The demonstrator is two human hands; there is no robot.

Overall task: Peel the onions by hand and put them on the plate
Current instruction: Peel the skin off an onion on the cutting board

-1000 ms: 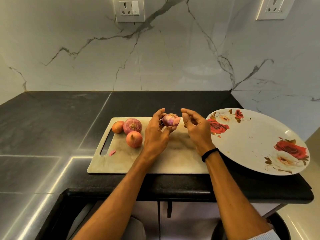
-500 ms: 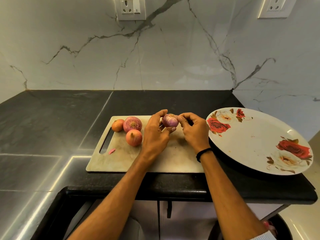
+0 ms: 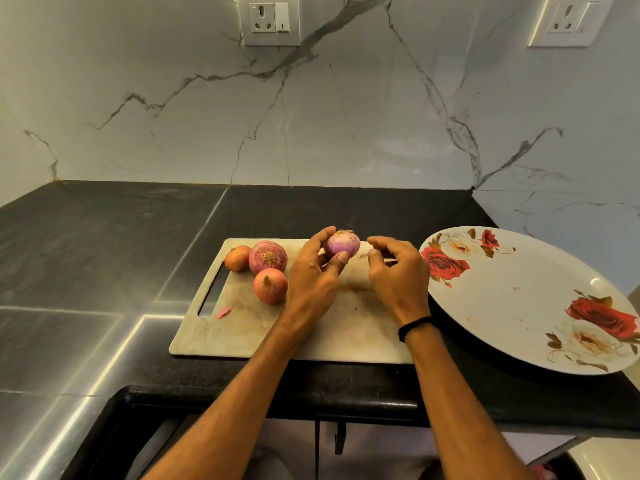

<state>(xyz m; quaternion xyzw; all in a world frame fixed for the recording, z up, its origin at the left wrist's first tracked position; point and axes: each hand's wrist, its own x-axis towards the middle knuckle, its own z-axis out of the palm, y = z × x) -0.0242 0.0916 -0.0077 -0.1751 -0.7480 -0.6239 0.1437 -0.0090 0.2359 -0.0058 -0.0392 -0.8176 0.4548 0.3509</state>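
The onion [image 3: 342, 244] was held up over the cutting board [image 3: 311, 334] by the left hand [image 3: 311, 282], with the thumb under it and the fingers round its far side. Half a second before, the right hand [image 3: 398, 275] had its fingertips on the onion. Now it had pulled back and sat just beside the onion, not touching it. Its fingers were curled in close to the thumb. I could not tell if they pinched a bit of skin or nothing at all.

The onion looked purple and shiny, with its root tuft on top. I think most of its dry skin was off and it was nearly ready for the plate.

A small pink scrap [image 3: 223, 311] lay near the board's handle hole. Farther back, three other onions [image 3: 270, 285] sat close together on the board with their skins on. To the right, the flowered plate [image 3: 519, 289] sat on the dark desk [image 3: 104, 237] with no onion on it. So most of the job was still to do.
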